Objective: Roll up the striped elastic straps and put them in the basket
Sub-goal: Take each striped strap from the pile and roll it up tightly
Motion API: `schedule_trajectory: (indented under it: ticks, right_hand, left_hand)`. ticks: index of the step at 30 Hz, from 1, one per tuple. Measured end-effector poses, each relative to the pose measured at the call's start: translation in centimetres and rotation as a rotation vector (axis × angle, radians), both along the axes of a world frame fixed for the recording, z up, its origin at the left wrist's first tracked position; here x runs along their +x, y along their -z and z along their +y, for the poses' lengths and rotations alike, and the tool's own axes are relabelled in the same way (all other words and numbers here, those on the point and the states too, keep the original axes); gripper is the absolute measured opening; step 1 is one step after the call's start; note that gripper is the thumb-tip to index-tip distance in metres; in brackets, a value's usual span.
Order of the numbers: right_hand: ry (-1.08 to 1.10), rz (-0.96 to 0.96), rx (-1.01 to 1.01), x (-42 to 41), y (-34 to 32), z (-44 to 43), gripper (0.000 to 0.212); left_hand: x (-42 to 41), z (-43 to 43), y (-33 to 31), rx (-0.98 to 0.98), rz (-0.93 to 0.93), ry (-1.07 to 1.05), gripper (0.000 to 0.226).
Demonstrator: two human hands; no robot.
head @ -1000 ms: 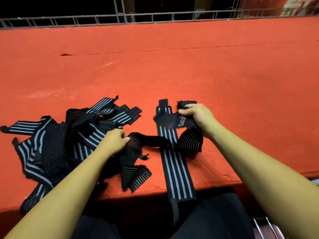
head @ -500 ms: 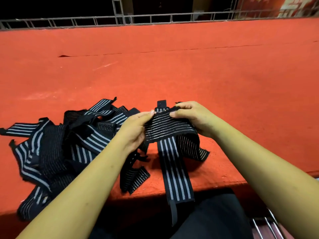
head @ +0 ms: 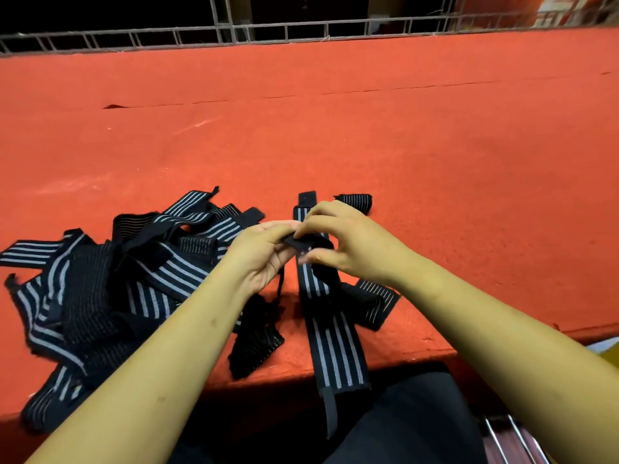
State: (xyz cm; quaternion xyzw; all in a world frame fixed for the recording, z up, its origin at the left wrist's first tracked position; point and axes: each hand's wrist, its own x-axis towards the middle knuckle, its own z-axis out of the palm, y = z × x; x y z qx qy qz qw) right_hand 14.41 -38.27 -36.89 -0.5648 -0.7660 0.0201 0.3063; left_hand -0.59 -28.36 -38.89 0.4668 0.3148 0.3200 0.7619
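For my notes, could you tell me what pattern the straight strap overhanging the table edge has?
The strap is black with white lengthwise stripes; head view.

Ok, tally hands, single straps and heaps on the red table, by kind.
Bare hands: 2, left hand, right hand.
Black white-striped elastic strap pinched by both: 1.
Straight strap lying flat: 1.
Tangled strap heap, contents uncountable: 1.
Total: 5.

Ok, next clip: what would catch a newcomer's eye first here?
At centre, the left hand and right hand pinch a black strap above the red table. A tangled pile of striped straps lies to the left, and one long strap lies flat, its end hanging over the near edge.
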Motion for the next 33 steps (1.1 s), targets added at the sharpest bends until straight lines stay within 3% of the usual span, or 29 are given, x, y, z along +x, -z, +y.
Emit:
schedule_trajectory:
  ticks: [3,4,6,8,10,12,15,21,25,29,31,33]
  right_hand:
    - [0.084,0.111,0.124,0.2,0.0,0.4,0.014]
    - [0.100,0.229,0.132,0.2,-0.4,0.4,0.009]
    - [0.139,0.592,0.133,0.1,-1.4,0.8,0.007]
    - [0.160,1.054,0.094,-0.2,-2.5,1.5,0.009]
    - [0.145,1.322,0.050,0.0,-3.4,2.0,0.010]
    - [0.155,1.328,0.062,1.1,-4.3,2.6,0.011]
    - [0.284,1.405,0.105,3.9,-5.1,3.8,0.015]
    - [0.487,1.347,0.081,9.0,-2.8,5.6,0.017]
    - [0.592,1.002,-0.082,11.2,1.1,6.3,0.004]
    - [0.638,0.579,-0.373,13.4,4.0,6.0,0.006]
    - [0.678,0.543,-0.457,14.2,4.7,6.3,0.007]
    - [0.721,0.633,-0.477,14.7,5.0,7.0,0.007]
  left_hand:
    - [0.3,-0.4,-0.2,-0.061,-0.053,-0.009,0.033]
    - [0.3,-0.4,-0.1,-0.029,-0.026,0.017,0.041]
    - [0.3,-0.6,0.4,0.233,0.185,0.107,0.056]
    - [0.6,-1.5,0.7,0.516,0.344,0.194,0.035]
    - [1.1,-2.8,1.0,0.513,0.314,0.329,0.003]
    - [1.6,-3.8,1.5,0.446,0.245,0.474,0.021]
    - [1.9,-5.2,2.5,0.347,0.206,0.622,0.022]
    - [3.8,-8.0,5.8,0.359,0.347,0.705,0.029]
    - [5.4,-8.2,8.6,0.615,0.638,0.638,0.052]
    - [5.8,-9.0,9.4,0.903,0.748,0.481,0.080]
    - [5.6,-8.9,10.4,1.016,0.739,0.462,0.094]
    - [5.2,-8.4,11.3,1.081,0.721,0.465,0.097]
